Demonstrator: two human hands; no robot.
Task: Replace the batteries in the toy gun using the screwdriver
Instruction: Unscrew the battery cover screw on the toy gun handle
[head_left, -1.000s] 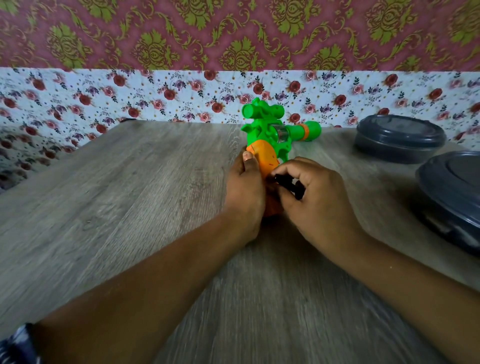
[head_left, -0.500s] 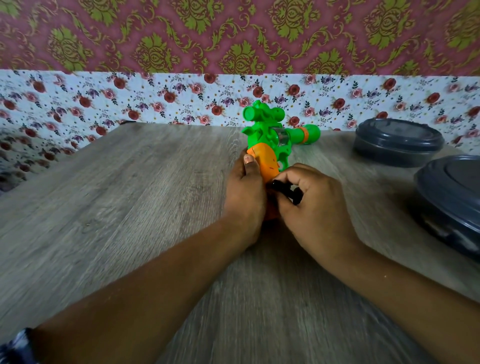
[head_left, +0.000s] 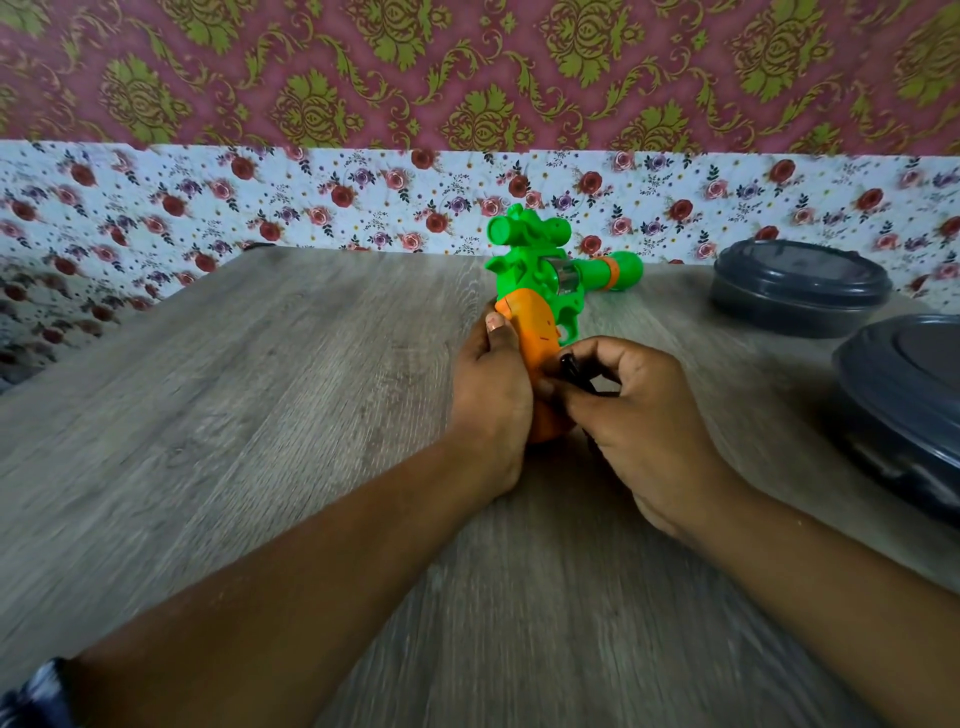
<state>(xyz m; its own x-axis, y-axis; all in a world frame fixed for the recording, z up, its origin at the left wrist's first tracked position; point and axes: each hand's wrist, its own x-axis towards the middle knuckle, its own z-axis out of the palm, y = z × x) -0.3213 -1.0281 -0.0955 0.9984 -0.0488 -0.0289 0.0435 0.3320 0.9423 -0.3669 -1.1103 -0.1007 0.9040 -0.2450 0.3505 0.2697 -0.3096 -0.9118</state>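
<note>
Against your left hand (head_left: 491, 384) clasping the toy gun (head_left: 537, 291) steady, your right hand (head_left: 631, 400) pinches the screwdriver (head_left: 574, 371) — tip hidden.

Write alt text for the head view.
Left hand grips the orange handle of a green toy gun on a wooden table, while the right hand holds a black screwdriver against it. Two dark lidded containers sit right.

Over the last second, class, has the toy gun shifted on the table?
No. The toy gun stands in the same spot against the far grey container, with the left hand gripping its orange handle. Only the camera tilted slightly.
</note>
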